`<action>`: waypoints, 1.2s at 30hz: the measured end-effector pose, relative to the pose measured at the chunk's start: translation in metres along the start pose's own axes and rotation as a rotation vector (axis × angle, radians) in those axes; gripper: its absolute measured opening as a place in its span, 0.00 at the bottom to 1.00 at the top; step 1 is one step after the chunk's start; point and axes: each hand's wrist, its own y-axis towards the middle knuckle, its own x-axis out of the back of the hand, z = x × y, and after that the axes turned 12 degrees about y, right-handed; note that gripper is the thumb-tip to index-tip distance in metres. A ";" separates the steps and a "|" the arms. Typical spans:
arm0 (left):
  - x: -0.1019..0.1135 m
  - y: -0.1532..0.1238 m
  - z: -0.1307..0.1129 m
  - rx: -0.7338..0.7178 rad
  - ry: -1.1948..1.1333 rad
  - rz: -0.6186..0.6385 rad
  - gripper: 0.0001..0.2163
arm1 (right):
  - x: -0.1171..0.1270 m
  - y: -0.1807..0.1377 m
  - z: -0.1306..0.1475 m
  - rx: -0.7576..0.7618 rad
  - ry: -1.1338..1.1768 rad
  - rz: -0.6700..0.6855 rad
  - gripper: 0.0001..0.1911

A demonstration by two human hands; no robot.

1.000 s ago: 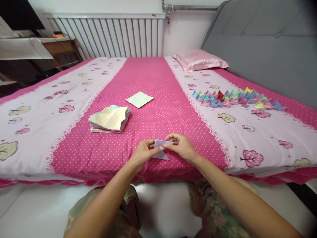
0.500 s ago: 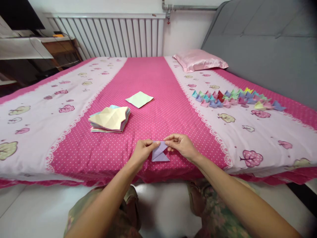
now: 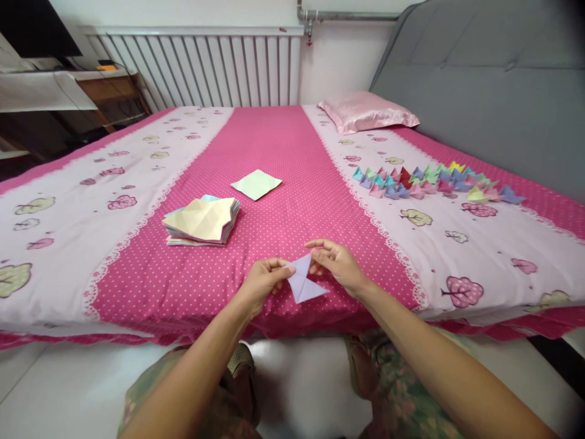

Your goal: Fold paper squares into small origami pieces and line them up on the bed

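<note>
A folded lilac paper piece sits at the near edge of the bed's pink dotted strip. My left hand pinches its left corner. My right hand is just to its right, fingers loosely curled, with the fingertips at the paper's upper point; whether they grip it is unclear. A stack of creased coloured paper sheets with a cream sheet on top lies up and left of my hands. A single pale green sheet lies flat beyond it.
A row of several small folded paper shapes in many colours lies on the bed's right side. A pink pillow rests against the grey headboard. A white radiator lines the far wall. My knees are below the bed edge.
The lilac piece has turned from a flat, square-on position to a tilted one with a point up. My right hand has loosened and shifted slightly up and right.
</note>
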 end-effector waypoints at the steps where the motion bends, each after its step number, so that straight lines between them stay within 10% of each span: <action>1: 0.000 0.000 0.000 -0.007 -0.013 -0.019 0.09 | -0.001 -0.001 0.002 -0.009 0.024 0.003 0.17; 12: -0.005 0.001 -0.005 -0.089 -0.246 -0.090 0.12 | -0.005 -0.001 -0.001 0.046 0.076 -0.010 0.20; 36: -0.007 -0.001 0.000 -0.221 0.142 -0.170 0.06 | 0.000 0.000 -0.003 0.337 -0.257 -0.020 0.16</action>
